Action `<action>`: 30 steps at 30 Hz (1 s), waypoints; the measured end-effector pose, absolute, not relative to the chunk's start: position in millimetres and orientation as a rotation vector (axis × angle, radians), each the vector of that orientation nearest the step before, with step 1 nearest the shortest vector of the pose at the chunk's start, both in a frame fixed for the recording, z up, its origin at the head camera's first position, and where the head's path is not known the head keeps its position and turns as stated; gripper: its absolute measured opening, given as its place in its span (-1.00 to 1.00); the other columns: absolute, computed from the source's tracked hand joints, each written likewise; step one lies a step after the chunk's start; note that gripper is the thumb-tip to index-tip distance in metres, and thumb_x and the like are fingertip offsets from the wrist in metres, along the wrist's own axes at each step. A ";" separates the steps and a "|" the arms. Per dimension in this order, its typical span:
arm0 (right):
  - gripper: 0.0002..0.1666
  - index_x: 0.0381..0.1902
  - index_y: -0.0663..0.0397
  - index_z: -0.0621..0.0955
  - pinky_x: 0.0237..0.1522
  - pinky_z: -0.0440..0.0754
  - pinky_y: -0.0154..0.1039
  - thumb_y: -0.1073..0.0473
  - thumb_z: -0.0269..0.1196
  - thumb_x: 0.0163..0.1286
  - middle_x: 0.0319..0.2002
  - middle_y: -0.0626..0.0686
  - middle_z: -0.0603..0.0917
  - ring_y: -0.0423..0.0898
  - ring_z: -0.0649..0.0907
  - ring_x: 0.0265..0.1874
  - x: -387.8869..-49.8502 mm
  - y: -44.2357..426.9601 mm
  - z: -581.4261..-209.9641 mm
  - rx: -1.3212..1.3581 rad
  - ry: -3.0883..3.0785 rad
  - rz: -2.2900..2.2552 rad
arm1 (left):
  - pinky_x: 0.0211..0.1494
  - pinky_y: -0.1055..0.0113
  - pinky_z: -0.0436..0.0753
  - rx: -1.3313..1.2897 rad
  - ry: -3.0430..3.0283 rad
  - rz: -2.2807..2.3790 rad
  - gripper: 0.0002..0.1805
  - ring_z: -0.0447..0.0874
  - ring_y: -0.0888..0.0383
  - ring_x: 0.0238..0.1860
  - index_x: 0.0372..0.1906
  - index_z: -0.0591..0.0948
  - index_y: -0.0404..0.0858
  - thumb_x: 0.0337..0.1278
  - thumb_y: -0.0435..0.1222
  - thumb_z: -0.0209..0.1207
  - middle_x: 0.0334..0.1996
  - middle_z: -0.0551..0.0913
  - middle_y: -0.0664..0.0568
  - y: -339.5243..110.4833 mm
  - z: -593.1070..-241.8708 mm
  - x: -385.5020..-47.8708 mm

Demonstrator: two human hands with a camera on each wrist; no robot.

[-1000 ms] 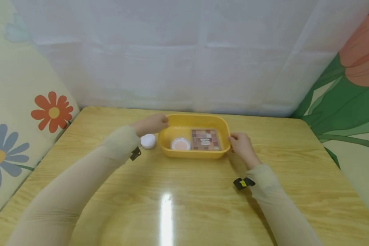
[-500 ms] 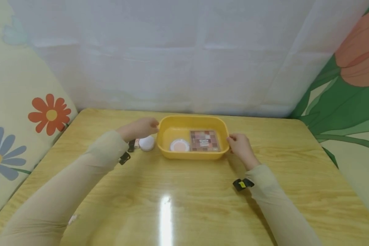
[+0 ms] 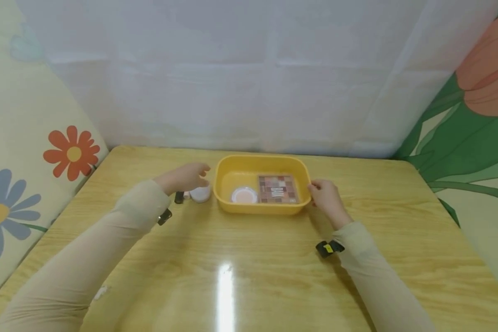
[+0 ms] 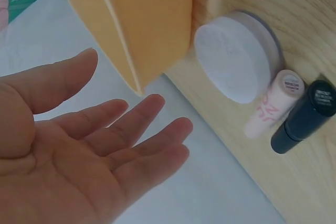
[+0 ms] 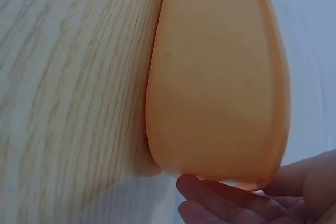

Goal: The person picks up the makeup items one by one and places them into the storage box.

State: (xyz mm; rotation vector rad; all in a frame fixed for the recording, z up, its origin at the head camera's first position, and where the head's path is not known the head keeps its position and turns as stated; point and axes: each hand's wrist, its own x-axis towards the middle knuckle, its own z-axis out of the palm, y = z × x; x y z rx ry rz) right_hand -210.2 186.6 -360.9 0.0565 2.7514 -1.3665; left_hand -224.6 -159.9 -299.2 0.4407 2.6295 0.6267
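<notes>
A yellow plastic basin (image 3: 263,210) stands on the table. In it lie a checkered eyeshadow palette (image 3: 278,189) and a round clear-rimmed compact (image 3: 245,195). My right hand (image 3: 325,196) holds the basin's right end; in the right wrist view its thumb is at the rim and its fingers lie against the end wall. My left hand (image 3: 186,177) hovers left of the basin with fingers spread, holding nothing. Beneath and beside it stand a white-lidded round jar (image 4: 233,59), a pale pink tube (image 4: 275,103) and a black tube (image 4: 304,116).
The wooden table (image 3: 269,267) runs back to a white cloth (image 3: 249,83). Flower-patterned panels (image 3: 8,115) flank it on both sides. A small whitish item (image 3: 101,292) lies beside the left forearm.
My left hand has moved left, away from the basin's left rim, and its fingers have spread. The tubes beside the jar have come into sight. The right hand stays on the basin.
</notes>
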 end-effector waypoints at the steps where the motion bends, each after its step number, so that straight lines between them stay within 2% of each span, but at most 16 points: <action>1: -0.57 0.16 0.61 0.44 -0.47 0.58 -0.39 0.31 -0.04 0.51 -0.09 0.44 0.59 -0.07 0.57 -0.44 -210.6 186.4 -361.0 0.057 2.748 -1.368 | 0.37 -0.14 0.27 0.438 2.631 0.616 -0.42 0.29 -0.32 0.30 0.37 0.18 -0.56 0.38 -0.37 0.01 0.28 0.32 -0.47 -160.6 -299.3 -224.1; 8: -0.57 0.16 0.59 0.44 -0.48 0.56 -0.40 0.32 -0.04 0.51 -0.11 0.42 0.59 -0.06 0.57 -0.44 -214.1 184.3 -363.6 0.063 2.745 -1.360 | 0.37 -0.12 0.29 0.452 2.646 0.563 -0.40 0.29 -0.33 0.29 0.37 0.17 -0.58 0.34 -0.40 0.05 0.28 0.31 -0.49 -165.7 -307.2 -223.9; 10: -0.57 0.17 0.60 0.43 -0.47 0.57 -0.39 0.31 -0.04 0.51 -0.10 0.43 0.59 -0.03 0.58 -0.41 -214.7 183.0 -364.0 0.058 2.746 -1.355 | 0.34 -0.09 0.35 0.430 2.641 0.550 -0.38 0.38 -0.30 0.23 0.38 0.16 -0.57 0.33 -0.41 0.07 0.28 0.31 -0.49 -167.9 -311.5 -224.2; 15: -0.57 0.17 0.60 0.43 -0.43 0.61 -0.33 0.32 -0.04 0.51 -0.22 0.36 0.60 -0.02 0.57 -0.42 -214.8 183.5 -364.5 0.055 2.744 -1.342 | 0.36 -0.10 0.33 0.356 2.628 0.544 -0.33 0.39 -0.24 0.23 0.42 0.13 -0.53 0.30 -0.41 0.09 0.34 0.25 -0.45 -173.1 -323.4 -226.4; 23: -0.57 0.16 0.61 0.44 -0.45 0.62 -0.32 0.32 -0.02 0.50 -0.25 0.36 0.60 -0.04 0.58 -0.45 -212.6 185.1 -362.6 0.051 2.746 -1.350 | 0.44 -0.15 0.12 0.406 2.658 0.538 -0.29 0.14 -0.34 0.38 0.40 0.15 -0.57 0.23 -0.39 0.14 0.36 0.21 -0.45 -176.9 -333.2 -227.6; 30: -0.58 0.14 0.61 0.45 -0.50 0.57 -0.39 0.31 -0.01 0.50 -0.22 0.38 0.61 -0.12 0.55 -0.50 -211.8 185.6 -360.8 0.059 2.754 -1.364 | 0.38 -0.17 0.25 0.451 2.723 0.436 -0.28 0.24 -0.37 0.32 0.39 0.21 -0.53 0.22 -0.30 0.18 0.32 0.28 -0.46 -176.8 -343.0 -224.5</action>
